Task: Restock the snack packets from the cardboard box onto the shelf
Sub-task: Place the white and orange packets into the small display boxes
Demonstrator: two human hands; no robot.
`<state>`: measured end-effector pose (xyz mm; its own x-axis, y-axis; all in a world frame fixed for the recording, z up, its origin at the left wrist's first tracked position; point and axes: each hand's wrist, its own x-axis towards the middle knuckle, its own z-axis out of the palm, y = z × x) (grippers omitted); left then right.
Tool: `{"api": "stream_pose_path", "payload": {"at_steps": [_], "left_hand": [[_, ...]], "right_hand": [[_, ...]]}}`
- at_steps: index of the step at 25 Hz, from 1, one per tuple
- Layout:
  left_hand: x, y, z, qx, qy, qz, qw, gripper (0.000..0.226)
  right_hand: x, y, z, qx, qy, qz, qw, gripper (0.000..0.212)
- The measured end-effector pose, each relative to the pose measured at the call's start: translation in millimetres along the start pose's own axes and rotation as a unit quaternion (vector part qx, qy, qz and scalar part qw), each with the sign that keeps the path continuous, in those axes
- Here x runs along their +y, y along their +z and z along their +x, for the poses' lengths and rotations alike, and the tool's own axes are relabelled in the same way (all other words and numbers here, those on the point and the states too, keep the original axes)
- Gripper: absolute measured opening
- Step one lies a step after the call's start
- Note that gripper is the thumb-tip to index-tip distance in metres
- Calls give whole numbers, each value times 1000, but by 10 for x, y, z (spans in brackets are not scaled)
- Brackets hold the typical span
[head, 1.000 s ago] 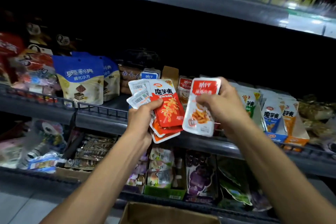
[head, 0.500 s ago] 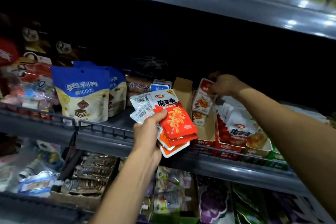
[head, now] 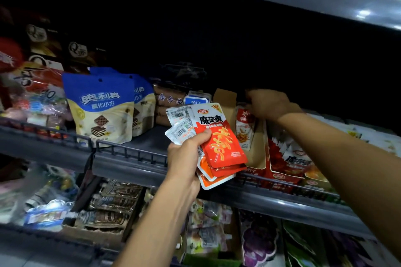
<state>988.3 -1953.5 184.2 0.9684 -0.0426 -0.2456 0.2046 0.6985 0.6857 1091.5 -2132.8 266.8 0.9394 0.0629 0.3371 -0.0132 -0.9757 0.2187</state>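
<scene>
Snack packets (head: 219,136): about five, fanned.

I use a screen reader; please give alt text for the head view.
The left hand holds a fan of red snack packets while the right hand sets a white packet upright in a cardboard display box on the shelf.

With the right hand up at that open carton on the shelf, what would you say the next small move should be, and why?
Probably let go of the white-and-red packet and draw the right hand back. The packet already stands upright inside the brown display carton, while the left hand holds a fan of red packets waiting to be shelved; whether the right fingers grip the packet is unclear.
</scene>
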Motion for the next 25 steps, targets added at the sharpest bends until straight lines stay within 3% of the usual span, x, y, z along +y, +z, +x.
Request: {"api": "stream_pose_path", "payload": {"at_steps": [2,4,6,7,11,14,16,19,21,23,25], "left_hand": [[17,-4,0,3,4,-10,1000,29],[32,3,-18,1,10,-21,1000,31],[35,28,-69,-4,21,-24,999,33],[33,43,-104,-12,27,-26,999,34],[24,56,-215,-66,32,-9,997,42],[20,59,-278,-93,34,49,994,37],[-7,111,-323,-118,30,85,989,38],[-66,191,-358,-140,23,67,988,44],[-108,239,-368,-152,23,41,987,45],[-194,314,-401,-166,30,45,985,41],[-312,392,-459,-179,30,57,982,43]], "right_hand": [[-78,-232,-131,2,15,151,988,26],[-162,-502,-377,-117,8,327,938,37],[-254,-639,-642,-235,-26,363,901,47],[-280,-628,-715,-247,-33,380,891,48],[-294,-499,-745,-160,39,527,834,35],[-232,-527,-799,-180,57,582,791,51],[-186,-579,-870,-174,54,587,789,51],[-76,-652,-968,-67,57,588,804,30],[63,-713,-1077,-7,72,599,798,29],[199,-766,-1247,-18,70,619,782,30],[289,-787,-1458,-79,55,598,796,26]]}}
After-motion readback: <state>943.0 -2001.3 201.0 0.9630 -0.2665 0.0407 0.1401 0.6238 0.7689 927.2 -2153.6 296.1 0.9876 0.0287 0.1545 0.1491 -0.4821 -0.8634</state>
